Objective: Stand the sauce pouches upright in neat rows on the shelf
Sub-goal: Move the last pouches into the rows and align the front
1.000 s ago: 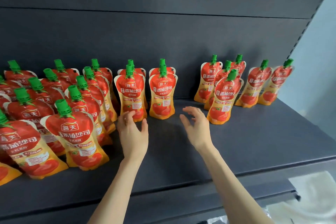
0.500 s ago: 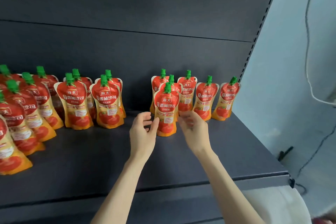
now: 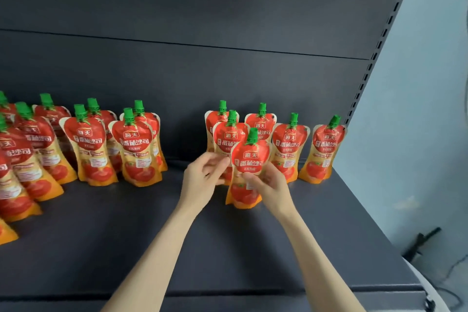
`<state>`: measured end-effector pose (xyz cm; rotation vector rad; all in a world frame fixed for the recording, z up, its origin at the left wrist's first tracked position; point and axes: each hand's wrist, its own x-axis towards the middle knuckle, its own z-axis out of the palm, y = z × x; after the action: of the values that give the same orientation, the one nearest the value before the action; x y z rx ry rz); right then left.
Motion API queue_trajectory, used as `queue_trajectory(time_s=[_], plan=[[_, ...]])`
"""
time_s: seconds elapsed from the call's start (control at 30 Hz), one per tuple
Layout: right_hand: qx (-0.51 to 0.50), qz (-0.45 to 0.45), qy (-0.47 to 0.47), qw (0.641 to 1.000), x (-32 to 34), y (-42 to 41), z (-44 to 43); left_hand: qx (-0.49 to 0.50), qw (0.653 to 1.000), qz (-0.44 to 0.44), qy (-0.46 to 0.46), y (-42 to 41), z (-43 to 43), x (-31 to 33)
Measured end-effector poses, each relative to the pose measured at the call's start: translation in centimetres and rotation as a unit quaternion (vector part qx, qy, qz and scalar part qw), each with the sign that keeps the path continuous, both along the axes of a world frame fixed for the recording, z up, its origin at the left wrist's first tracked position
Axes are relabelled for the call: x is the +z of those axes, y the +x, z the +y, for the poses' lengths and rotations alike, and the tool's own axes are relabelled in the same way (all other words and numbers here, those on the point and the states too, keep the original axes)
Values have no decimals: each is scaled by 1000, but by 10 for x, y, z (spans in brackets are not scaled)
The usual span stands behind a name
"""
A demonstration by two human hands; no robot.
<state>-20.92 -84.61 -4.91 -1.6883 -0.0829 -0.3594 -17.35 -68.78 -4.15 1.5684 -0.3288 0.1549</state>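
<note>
Frame centre: right hand [image 3: 271, 185] now grips front pouch [image 3: 249, 157] at waist; left hand [image 3: 202, 180] seemingly pinches its edge. Both open moments ago; row realignment likely starting.

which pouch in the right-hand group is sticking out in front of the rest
The front pouch, standing alone ahead of the five behind it; the right hand grips its middle.
</note>
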Motion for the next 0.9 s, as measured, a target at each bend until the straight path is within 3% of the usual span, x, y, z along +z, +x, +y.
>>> queue_trajectory(time_s=[0.13,0.3,0.57,0.9], plan=[[-67,-22,48,996,-9,-3,-30,122,992,-26,34,28,-11,-16],[-65,17,44,997,-22,-3,-38,74,995,47,47,54,-28,-29],[-44,8,67,997,-18,-22,-25,47,998,29,42,1,-6,-21],[66,14,69,995,-9,-44,73,132,991,37,8,-79,96,-16]])
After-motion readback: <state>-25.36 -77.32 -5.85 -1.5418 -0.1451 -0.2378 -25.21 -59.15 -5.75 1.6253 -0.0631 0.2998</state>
